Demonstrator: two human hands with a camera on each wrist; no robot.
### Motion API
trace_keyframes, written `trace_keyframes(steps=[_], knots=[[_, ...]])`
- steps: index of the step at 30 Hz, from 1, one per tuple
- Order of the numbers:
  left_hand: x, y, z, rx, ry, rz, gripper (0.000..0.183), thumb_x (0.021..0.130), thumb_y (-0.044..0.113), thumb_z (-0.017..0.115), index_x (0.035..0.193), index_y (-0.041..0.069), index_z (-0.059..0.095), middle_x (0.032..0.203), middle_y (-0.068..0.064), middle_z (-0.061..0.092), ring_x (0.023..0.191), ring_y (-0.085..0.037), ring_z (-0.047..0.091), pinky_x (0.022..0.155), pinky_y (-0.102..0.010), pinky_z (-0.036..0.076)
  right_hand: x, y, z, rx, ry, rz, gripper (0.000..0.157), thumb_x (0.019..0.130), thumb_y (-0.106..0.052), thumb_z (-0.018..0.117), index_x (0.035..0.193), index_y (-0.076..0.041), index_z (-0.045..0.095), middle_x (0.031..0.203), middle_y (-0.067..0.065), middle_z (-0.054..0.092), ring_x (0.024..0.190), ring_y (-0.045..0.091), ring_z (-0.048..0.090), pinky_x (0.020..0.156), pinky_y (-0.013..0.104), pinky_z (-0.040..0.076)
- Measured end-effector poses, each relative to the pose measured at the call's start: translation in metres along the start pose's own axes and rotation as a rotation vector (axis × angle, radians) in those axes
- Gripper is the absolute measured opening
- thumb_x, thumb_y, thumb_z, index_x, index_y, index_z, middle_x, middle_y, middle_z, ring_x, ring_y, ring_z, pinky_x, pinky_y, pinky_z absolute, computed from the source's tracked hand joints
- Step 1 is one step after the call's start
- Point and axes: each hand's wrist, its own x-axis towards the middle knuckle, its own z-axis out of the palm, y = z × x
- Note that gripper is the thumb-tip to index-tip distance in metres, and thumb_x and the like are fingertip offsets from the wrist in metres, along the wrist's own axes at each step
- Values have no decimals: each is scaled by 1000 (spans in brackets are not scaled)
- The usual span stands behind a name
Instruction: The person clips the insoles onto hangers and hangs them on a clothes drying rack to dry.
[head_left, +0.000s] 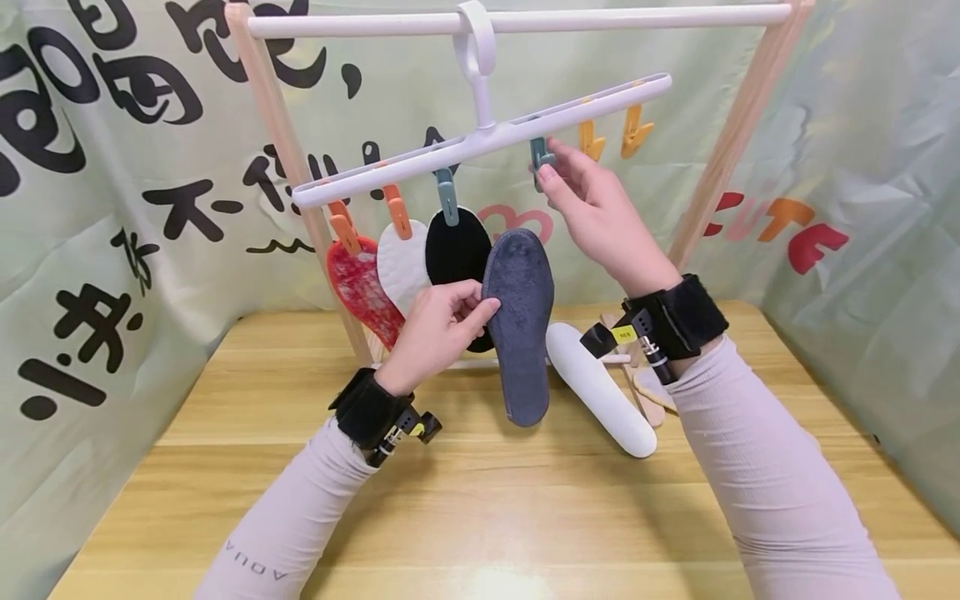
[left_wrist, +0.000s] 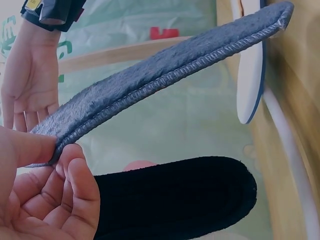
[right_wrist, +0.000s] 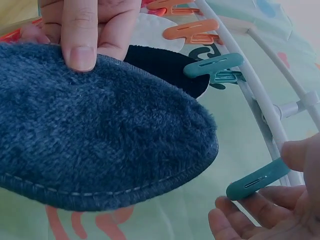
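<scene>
At the far left, the cloth backdrop [head_left: 217, 283] carries big black Chinese characters, cut by the edge of the head view. Below them, the left sleeve [head_left: 300, 492] has dark letters that read "AQUA". Next come three insoles which hang from the tilted white hanger [head_left: 480, 148]: a red insole [head_left: 367, 287] and a white insole [head_left: 397, 258], each on an orange clip, and then a black insole [head_left: 453, 250] on a teal clip. In front of these is the left hand [head_left: 442, 329], and it pinches the grey insole [head_left: 521, 333] at its left edge, with the thumb on the fluffy face and the fingers behind. The grey insole is thus just to the right of this hand, rather upright, with its round top above the fingertips and its narrower end below, over the counter [head_left: 480, 500]. Its top is lower than the right hand [head_left: 603, 196] and apart from it. The right hand holds another teal clip [head_left: 538, 158] between thumb and fingers, at the hanger. Farther to the right, a smooth white sole [head_left: 600, 392] lies slanted, and yellow clips [head_left: 636, 132] hang above. The right wrist strap [head_left: 693, 315] bears a yellow label [head_left: 622, 334], whose print is too small to read. Behind it, coloured letters on the backdrop read "CUTE".
</scene>
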Motion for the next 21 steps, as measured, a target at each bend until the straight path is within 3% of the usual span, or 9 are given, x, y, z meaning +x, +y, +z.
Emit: trace_keyframes(steps=[8, 17, 21], knots=[[3, 2, 0, 27, 5, 22, 22, 105, 20, 71, 85, 11, 70, 71, -2, 68, 62, -12, 64, 56, -26, 47, 3, -5, 5, 70, 36, -52, 46, 116, -37, 43, 156, -15, 50, 133, 15, 65, 129, 23, 61, 118, 51, 48], [4, 1, -1, 43, 8, 23, 23, 105, 20, 71, 85, 10, 70, 71, -3, 69, 63, -13, 64, 59, -26, 47, 1, -6, 11, 81, 47, -72, 38, 115, -36, 50, 142, -12, 61, 127, 11, 72, 127, 23, 65, 114, 46, 51], [3, 0, -3, 49, 9, 24, 23, 105, 20, 71, 85, 11, 70, 72, -7, 70, 63, -13, 64, 61, -26, 47, 1, -6, 15, 89, 71, -98, 35, 114, -35, 54, 136, -9, 66, 122, 9, 76, 123, 18, 68, 110, 35, 53]])
